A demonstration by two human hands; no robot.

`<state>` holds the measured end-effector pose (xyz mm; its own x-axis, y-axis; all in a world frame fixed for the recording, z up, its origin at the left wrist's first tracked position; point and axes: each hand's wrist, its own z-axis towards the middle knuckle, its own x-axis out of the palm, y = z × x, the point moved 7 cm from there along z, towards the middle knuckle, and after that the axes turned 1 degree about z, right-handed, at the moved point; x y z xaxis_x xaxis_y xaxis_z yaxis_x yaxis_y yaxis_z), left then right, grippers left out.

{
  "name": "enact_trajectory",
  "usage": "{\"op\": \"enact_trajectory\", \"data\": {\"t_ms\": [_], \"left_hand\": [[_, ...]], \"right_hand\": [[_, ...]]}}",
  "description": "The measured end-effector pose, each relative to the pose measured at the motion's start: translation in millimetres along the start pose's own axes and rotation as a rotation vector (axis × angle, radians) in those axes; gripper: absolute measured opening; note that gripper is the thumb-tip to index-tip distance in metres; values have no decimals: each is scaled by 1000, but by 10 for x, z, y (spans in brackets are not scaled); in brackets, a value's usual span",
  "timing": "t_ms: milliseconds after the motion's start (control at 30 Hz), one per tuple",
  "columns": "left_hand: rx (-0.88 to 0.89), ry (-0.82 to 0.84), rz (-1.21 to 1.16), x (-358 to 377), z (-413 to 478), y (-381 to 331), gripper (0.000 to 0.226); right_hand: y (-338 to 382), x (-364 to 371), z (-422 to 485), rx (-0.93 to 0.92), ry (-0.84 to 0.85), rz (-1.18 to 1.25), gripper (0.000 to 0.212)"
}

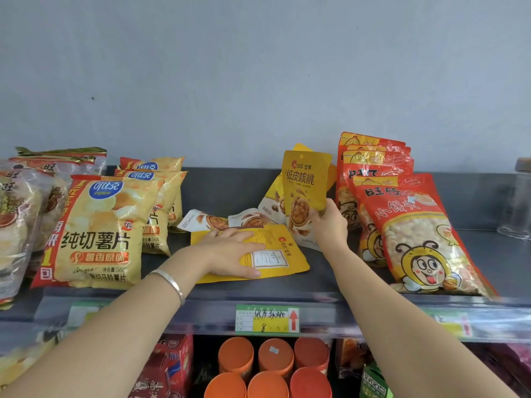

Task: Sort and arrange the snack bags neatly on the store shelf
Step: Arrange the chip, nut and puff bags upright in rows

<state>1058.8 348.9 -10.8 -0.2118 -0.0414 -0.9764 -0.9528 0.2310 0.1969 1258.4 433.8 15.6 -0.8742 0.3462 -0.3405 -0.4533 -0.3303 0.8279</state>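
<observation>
On the dark shelf (330,277), my right hand (327,225) holds a yellow walnut pouch (304,191) upright by its lower right corner. Another yellow pouch (273,201) leans behind it. My left hand (232,252) lies flat, fingers apart, on a yellow walnut pouch (284,254) that lies back side up on the shelf. Two more walnut pouches (207,221) lie flat just behind that one.
Yellow potato chip bags (100,231) stand in rows at the left, with clear-wrapped snack bags (20,214) beyond them. Red bags of small buns (413,231) lean at the right. A clear jar (517,202) stands at the far right. Orange-lidded cans (267,366) fill the lower shelf.
</observation>
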Motion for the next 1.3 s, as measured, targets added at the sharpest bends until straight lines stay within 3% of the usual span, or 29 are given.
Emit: {"op": "enact_trajectory", "data": {"t_ms": [100, 333, 500, 633, 800, 900, 1033, 1100, 1300], "left_hand": [[-16, -72, 11, 13, 0, -13, 59], [-79, -6, 26, 32, -105, -51, 79], [18, -194, 338, 18, -106, -154, 60], [-31, -309, 258, -50, -70, -166, 69], [-196, -446, 213, -96, -63, -55, 32], [-273, -696, -26, -354, -238, 53, 28], [-330, -992, -731, -676, -452, 438, 25], [-272, -1039, -971, -730, -466, 496, 18], [-258, -1161, -1302, -628, -487, 586, 17]], "right_hand": [[1, 5, 6, 6, -1, -5, 20], [22, 31, -11, -5, 19, -21, 23], [12, 33, -16, 12, 24, -50, 24], [-18, 48, -10, 32, 52, -54, 17], [-74, 63, -2, 88, 61, 3, 36], [-61, 36, -17, 86, 43, 76, 30], [9, -43, -40, 63, -20, 170, 27], [27, -118, -48, 72, -83, 253, 28], [86, -295, -84, 61, -149, 386, 23]]}}
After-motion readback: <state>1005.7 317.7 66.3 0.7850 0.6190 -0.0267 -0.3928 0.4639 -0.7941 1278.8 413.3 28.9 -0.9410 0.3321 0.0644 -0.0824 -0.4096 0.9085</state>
